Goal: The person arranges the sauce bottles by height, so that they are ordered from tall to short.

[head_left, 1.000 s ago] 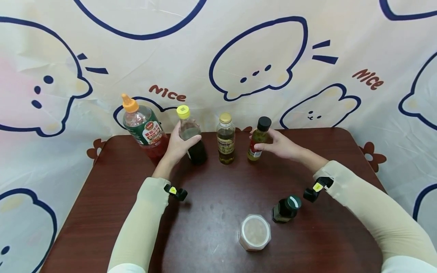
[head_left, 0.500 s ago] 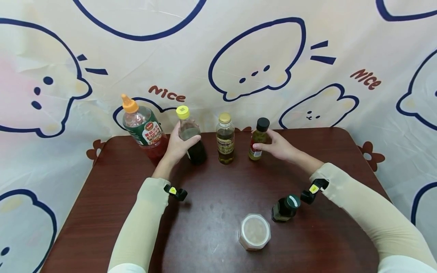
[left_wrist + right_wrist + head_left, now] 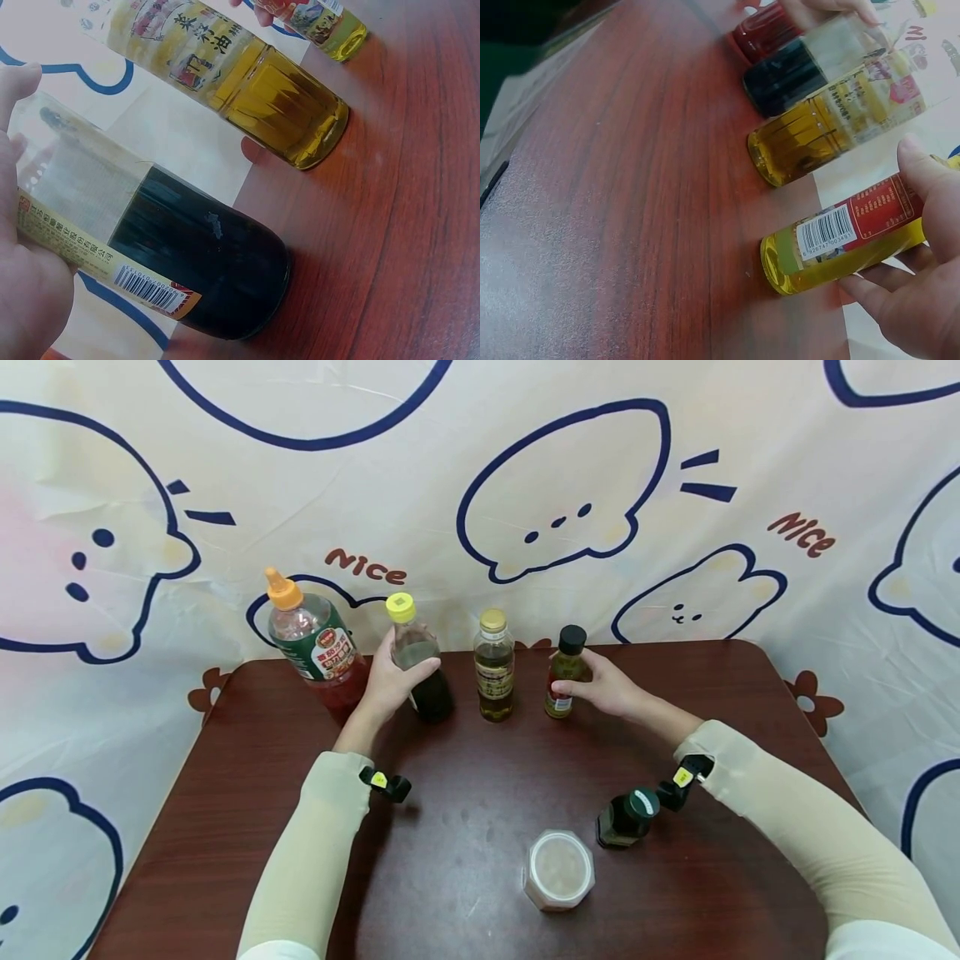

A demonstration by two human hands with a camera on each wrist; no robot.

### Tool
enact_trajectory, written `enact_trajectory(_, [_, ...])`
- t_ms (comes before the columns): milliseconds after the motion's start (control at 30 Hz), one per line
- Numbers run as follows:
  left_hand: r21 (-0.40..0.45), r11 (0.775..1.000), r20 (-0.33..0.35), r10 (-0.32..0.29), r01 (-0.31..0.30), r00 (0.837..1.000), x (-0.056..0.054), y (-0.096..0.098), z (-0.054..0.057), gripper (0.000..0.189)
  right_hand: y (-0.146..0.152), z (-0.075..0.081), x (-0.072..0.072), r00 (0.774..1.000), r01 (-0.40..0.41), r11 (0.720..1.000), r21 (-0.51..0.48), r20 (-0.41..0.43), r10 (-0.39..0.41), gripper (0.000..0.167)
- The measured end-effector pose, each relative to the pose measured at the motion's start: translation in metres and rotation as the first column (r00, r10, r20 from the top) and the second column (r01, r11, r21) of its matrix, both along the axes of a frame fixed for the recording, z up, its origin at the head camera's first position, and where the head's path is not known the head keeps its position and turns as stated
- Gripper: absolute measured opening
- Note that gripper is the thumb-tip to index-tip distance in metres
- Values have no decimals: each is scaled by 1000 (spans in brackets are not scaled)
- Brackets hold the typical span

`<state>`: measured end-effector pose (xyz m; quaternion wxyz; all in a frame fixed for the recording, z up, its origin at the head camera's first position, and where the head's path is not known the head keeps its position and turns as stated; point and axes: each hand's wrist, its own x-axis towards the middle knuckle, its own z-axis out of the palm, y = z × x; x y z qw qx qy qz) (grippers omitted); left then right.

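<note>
My left hand [image 3: 393, 681] grips a clear bottle of dark liquid [image 3: 202, 247] with a yellow cap, near the table's back edge. Its base stands on the wood in the left wrist view. Between thumb and fingers, my right hand [image 3: 603, 683] holds a small oil bottle [image 3: 840, 236] with a black cap, red label and yellow-green oil. Its lower end is close over the tabletop in the right wrist view. Between the two hands an oil bottle with a pale yellow cap [image 3: 494, 677] stands upright, touched by neither.
A large red sauce bottle [image 3: 330, 652] with an orange nozzle stands left of my left hand. Nearer me are a white-lidded jar [image 3: 560, 870] and a dark green-capped bottle [image 3: 626, 820], close to my right wrist camera. A patterned cloth [image 3: 570, 460] hangs behind the brown table [image 3: 450, 810].
My right wrist has swung a little left, and the small oil bottle's cap has shifted slightly left and toward me. The left hand keeps its grip in the same place.
</note>
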<state>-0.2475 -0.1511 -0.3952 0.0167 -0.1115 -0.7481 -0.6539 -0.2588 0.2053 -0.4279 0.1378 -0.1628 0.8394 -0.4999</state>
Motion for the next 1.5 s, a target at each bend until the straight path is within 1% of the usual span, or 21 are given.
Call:
enact_trajectory(167, [7,1000,-14,-2,2,1000,-1,0,-1,61,0,-3,1,1000,3,1000,-1,-1,-3,58])
enact_trajectory(433, [5,1000,-21,-1,2,1000,-1,1,1,60,1,-6,-1,1000,6,1000,0,15,-6,61])
enact_trajectory(533, [4,1000,-22,0,0,1000,-1,1,1,60,2,-7,-2,999,-2,1000,-4,35,2,64])
enact_trajectory(633, [2,1000,-21,1,-1,1000,0,1,0,60,2,-6,0,998,-11,1000,9,59,11,71])
enact_trajectory(733, [1,1000,-14,0,0,1000,0,0,-1,61,4,-4,2,997,-32,999,26,77,30,79])
enact_trajectory(800, [-2,1000,-4,0,0,1000,1,0,-1,62,7,-3,4,996,-52,998,32,80,49,80])
enact_trajectory(1000, [-5,1000,-37,13,-13,999,-16,-6,-28,59,22,6,9,992,-94,996,-6,84,95,68])
enact_trajectory(1033, [-4,1000,-47,13,-13,999,-19,-7,-32,59,25,8,11,992,-99,995,-12,79,100,66])
enact_trajectory(1200, [6,1000,-52,7,-7,999,-20,-7,-32,61,44,20,26,994,-105,994,-13,21,105,61])
enact_trajectory(1367, [12,1000,-41,0,1,999,-20,-7,-32,66,65,28,51,996,-86,996,-3,-26,86,56])
enact_trajectory(1500, [-1,1000,-31,9,-9,999,-20,-7,-32,67,80,29,77,992,-94,995,-43,-85,90,50])
